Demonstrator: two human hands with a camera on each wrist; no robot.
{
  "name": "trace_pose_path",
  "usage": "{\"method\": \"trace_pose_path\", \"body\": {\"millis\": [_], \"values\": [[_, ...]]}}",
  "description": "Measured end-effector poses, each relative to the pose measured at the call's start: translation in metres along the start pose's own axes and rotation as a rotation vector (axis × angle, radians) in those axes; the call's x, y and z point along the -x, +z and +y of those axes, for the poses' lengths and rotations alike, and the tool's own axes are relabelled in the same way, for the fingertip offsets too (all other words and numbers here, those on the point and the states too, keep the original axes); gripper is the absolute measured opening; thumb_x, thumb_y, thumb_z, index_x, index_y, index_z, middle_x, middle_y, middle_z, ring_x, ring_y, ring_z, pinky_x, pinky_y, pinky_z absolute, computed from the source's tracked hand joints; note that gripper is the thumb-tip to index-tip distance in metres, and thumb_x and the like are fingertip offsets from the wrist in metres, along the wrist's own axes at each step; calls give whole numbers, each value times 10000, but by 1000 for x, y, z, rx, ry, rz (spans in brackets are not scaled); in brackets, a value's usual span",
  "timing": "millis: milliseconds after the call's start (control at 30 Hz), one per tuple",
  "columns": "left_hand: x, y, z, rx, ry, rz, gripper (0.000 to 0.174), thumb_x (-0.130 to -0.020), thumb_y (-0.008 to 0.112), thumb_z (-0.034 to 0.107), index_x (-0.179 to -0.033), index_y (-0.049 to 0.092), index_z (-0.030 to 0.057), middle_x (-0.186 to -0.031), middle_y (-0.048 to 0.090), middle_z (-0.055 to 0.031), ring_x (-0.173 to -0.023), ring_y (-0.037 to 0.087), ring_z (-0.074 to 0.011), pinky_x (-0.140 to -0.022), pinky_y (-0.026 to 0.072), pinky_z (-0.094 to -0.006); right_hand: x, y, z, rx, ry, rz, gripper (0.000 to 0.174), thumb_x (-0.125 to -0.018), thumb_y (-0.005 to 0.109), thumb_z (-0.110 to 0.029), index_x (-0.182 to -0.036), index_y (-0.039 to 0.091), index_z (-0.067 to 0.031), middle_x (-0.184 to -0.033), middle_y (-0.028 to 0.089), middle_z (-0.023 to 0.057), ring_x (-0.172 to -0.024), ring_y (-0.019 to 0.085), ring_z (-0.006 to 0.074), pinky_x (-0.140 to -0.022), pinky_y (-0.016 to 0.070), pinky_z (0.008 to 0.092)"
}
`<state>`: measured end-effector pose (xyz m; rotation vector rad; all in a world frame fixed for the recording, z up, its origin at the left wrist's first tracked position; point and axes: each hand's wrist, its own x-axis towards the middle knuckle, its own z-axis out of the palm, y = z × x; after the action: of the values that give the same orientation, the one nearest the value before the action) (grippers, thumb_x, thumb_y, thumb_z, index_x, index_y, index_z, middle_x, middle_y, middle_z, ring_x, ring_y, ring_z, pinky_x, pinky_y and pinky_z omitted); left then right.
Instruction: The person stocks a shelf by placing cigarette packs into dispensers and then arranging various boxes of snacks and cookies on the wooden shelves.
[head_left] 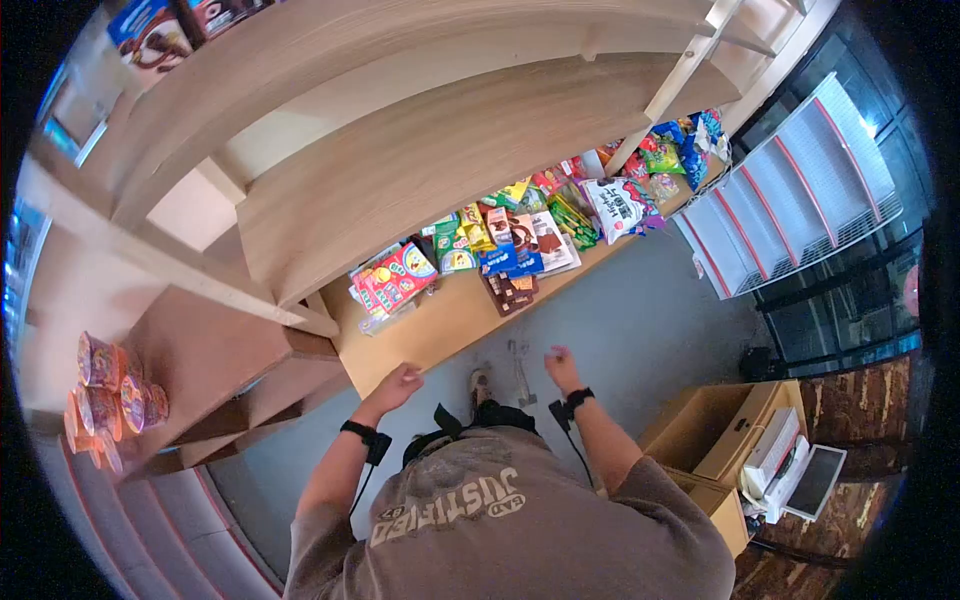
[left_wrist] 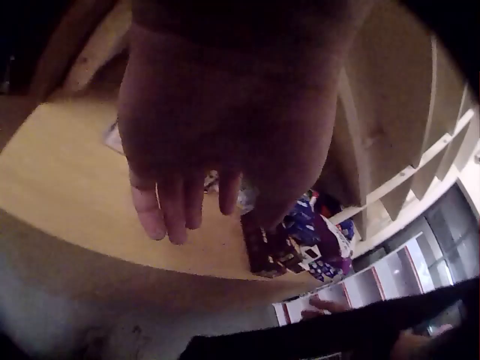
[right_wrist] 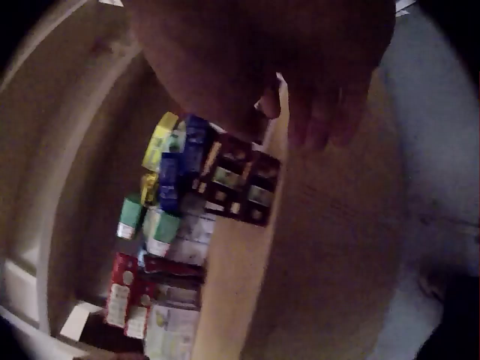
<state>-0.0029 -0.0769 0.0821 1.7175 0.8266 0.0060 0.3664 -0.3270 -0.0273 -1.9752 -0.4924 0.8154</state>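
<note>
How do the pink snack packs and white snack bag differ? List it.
The pink snack packs are mainly pink; the white snack bag, white with black lettering. The packs lie farther left in the head view, the bag farther right. Both sit on the wooden shelf.

Colourful snack packs [head_left: 523,248] on shelf [head_left: 445,325]

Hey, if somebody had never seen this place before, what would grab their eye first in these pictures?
Most likely the heap of bright snack packets along the wooden shelf, just above the middle of the head view. Next, perhaps, the brown T-shirt with pale lettering at the bottom, the left hand and right hand both empty in front of it. At the far left, a stack of orange tubs also stands out.
</note>
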Motion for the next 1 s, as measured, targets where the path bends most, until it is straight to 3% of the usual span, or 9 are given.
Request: {"method": "trace_pose_path", "body": {"millis": [100,267,433,533,633,700,833,900,1000], "values": [[-48,-2,68,48,9,-15,565,-905,658,313,-1333,466,-1,-1302,544,-190,-1134,589,-277,-951,484,-385,-42,5,-104,74,-254,205,386,-902,608,-167,-1213,509,40,-886,604,112,-829,587,225,-796,492,356],[-137,16,126,25,26,-41,694,-897,673,309,-1431,347,9,-1411,441,-206,-1156,579,-295,-971,474,-384,-96,8,-185,49,-284,180,444,-896,624,-236,-1230,522,38,-975,652,196,-928,637,288,-828,489,377],[-206,34,141,96,-42,58,809,-881,695,314,-1480,257,-6,-1441,405,-222,-1138,594,-273,-952,482,-365,-124,26,-180,200,-165,239,456,-920,620,-288,-1227,514,33,-933,680,160,-833,662,287,-792,516,385],[-202,29,184,294,-51,52,808,-873,692,292,-1476,255,-22,-1405,439,-208,-1040,607,-229,-830,513,-350,-117,24,-193,101,-128,94,434,-904,617,-302,-1115,555,72,-936,681,235,-888,667,364,-802,510,427],[-209,32,178,273,-95,60,784,-865,692,276,-1473,278,6,-1375,470,-181,-992,607,-216,-792,510,-339,-122,25,-192,1,-98,77,427,-912,624,-337,-1033,574,69,-912,687,199,-857,672,314,-784,510,406],[-208,32,178,266,-112,76,762,-862,692,276,-1468,302,28,-1366,480,-167,-997,607,-214,-792,508,-336,-128,25,-191,-236,78,-168,527,-912,653,-400,-1156,541,53,-924,677,124,-819,663,207,-699,528,301],[-201,34,172,305,-91,94,698,-863,688,275,-1451,366,80,-1330,516,-142,-1012,602,-209,-792,504,-333,-130,27,-199,-244,139,-316,549,-903,668,-423,-1157,534,46,-953,658,90,-832,640,154,-667,523,257],[-199,33,161,301,-65,74,688,-866,684,276,-1450,377,80,-1316,532,-148,-1051,594,-207,-826,495,-333,-123,34,-204,-201,-92,-192,630,-878,652,-504,-1120,547,68,-975,663,145,-850,640,207,-780,514,335],[-190,36,169,306,-62,-3,665,-887,667,240,-1465,375,91,-1374,510,-111,-1171,555,-244,-979,454,-358,-114,41,-218,-251,1,-163,615,-834,737,-414,-1160,538,68,-1042,654,158,-884,638,203,-796,511,325]]}}
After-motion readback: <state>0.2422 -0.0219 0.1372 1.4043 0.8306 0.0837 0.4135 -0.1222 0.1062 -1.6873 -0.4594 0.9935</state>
